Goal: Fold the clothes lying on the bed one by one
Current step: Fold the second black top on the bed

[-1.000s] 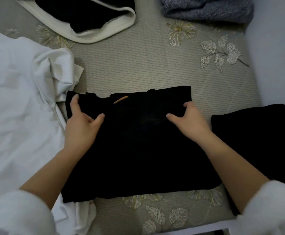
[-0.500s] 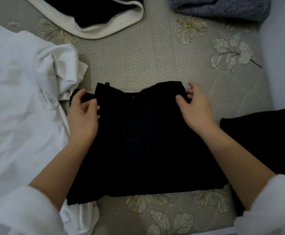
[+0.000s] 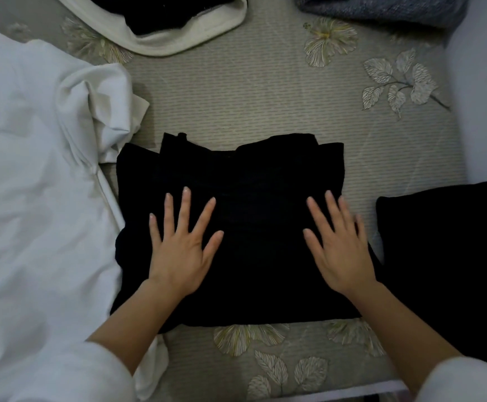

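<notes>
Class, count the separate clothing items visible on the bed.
5: the black garment at centre, a folded black piece at right, a white garment at left, a white-trimmed piece at top, a grey-blue knit at top right. More may be hidden.

The light is dim, cool and even, with no glare. The white garment (image 3: 33,169) on the left of the frame is the brightest area, shaded grey in its creases. The black garment (image 3: 251,198) at centre is so dark that its folds barely show. A soft shadow falls on the bed cover (image 3: 265,97) beside the white cloth. The right hand (image 3: 344,250) is slightly blurred, the left hand (image 3: 181,250) sharper. The sleeves (image 3: 62,372) in the lower corners look soft and stretched.
</notes>
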